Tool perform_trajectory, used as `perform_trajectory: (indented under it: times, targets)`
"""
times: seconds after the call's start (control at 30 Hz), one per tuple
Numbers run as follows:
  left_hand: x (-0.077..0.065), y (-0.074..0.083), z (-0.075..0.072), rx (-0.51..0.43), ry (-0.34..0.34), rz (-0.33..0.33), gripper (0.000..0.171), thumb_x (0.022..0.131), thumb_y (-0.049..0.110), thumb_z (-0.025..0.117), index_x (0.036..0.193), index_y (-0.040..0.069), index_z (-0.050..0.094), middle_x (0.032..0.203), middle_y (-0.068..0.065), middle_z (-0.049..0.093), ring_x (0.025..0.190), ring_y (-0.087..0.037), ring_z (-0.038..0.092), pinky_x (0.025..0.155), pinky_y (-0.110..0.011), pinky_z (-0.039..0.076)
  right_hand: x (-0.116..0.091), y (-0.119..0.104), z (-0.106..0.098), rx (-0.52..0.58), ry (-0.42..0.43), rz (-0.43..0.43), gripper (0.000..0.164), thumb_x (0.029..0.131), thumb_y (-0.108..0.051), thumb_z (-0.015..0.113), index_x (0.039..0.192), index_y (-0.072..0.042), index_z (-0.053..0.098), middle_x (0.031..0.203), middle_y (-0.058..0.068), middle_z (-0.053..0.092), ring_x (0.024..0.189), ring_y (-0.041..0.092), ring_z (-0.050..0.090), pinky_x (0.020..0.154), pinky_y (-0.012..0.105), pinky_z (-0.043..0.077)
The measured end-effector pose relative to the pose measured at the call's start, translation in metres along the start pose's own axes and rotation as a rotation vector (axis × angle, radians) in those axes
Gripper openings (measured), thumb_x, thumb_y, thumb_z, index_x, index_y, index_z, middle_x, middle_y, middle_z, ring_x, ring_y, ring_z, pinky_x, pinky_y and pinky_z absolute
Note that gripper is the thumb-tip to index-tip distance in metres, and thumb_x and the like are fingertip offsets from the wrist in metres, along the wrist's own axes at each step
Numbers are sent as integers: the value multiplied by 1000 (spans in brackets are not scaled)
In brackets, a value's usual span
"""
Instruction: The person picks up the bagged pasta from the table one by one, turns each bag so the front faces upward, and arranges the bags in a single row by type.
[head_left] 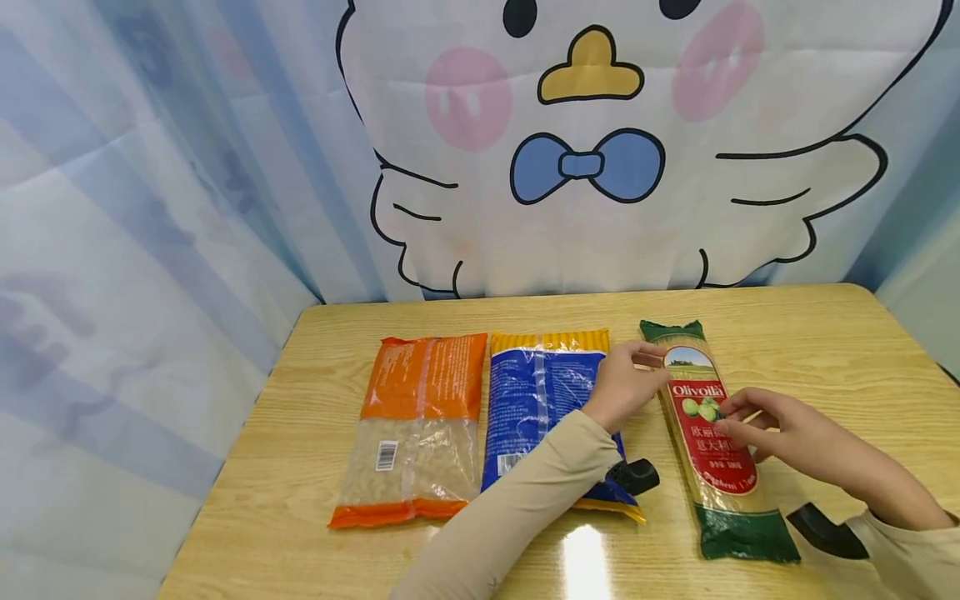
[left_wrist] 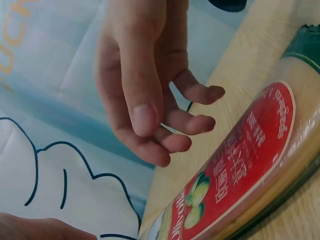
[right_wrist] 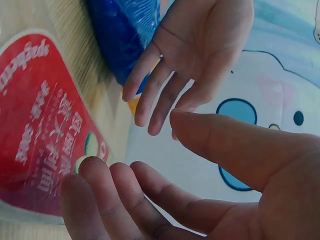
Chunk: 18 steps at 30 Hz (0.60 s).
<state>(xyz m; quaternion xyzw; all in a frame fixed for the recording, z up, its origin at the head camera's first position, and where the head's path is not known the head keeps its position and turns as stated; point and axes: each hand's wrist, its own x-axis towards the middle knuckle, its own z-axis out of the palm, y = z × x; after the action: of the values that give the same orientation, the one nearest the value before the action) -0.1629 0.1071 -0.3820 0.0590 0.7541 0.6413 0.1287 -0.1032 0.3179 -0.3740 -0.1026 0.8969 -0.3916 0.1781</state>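
Note:
A long spaghetti packet (head_left: 720, 467) with green ends and a red label lies on the table, label up. My left hand (head_left: 626, 379) is beside its upper part, fingers loosely bent and pointing across it. Over the label's right side hovers my right hand (head_left: 780, 425), its fingers slightly curled. In the left wrist view, the right hand (left_wrist: 137, 75) is apart from the packet (left_wrist: 235, 165). The right wrist view has both palms facing, the left hand (right_wrist: 200, 45) and right hand (right_wrist: 225, 205), with nothing between them.
Left of the packet lies a blue bag (head_left: 517, 400) with yellow ends, partly under the left forearm. Farther left is an orange bag (head_left: 427, 383) with a see-through lower half. A printed curtain (head_left: 585, 242) hangs behind the wooden table (head_left: 285, 467).

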Motion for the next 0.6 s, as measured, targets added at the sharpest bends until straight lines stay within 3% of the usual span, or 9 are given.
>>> perform_trajectory:
  times: [0.1, 0.3, 0.47, 0.6]
  targets:
    - [-1, 2, -7, 34, 5, 19, 25, 90, 4, 69, 114, 9, 70, 103, -3, 67, 85, -12, 64, 65, -22, 51, -1, -8, 3, -22, 25, -24, 35, 103, -24, 56, 121, 6, 55, 105, 11, 64, 81, 9, 61, 65, 30, 57]
    - [1, 3, -29, 49, 12, 49, 26, 90, 2, 67, 114, 11, 70, 105, -3, 67, 92, -16, 66, 65, -23, 51, 4, -22, 10, -103, 101, -74, 30, 100, -22, 60, 117, 2, 59, 99, 4, 61, 80, 5, 55, 60, 26, 51]
    - [0, 0, -49, 78, 21, 60, 27, 91, 3, 65, 116, 11, 69, 109, -6, 68, 97, -19, 66, 73, -25, 54, 8, -29, 14, -73, 110, -77, 32, 100, -24, 61, 118, 2, 58, 95, 5, 63, 79, 8, 56, 60, 27, 53]
    - [-5, -2, -63, 98, 20, 72, 28, 92, 4, 64, 120, 8, 67, 113, -8, 67, 103, -22, 66, 77, -29, 56, 11, -30, 16, -52, 108, -92, 32, 100, -23, 61, 120, 2, 56, 106, 12, 63, 85, 9, 60, 63, 27, 55]
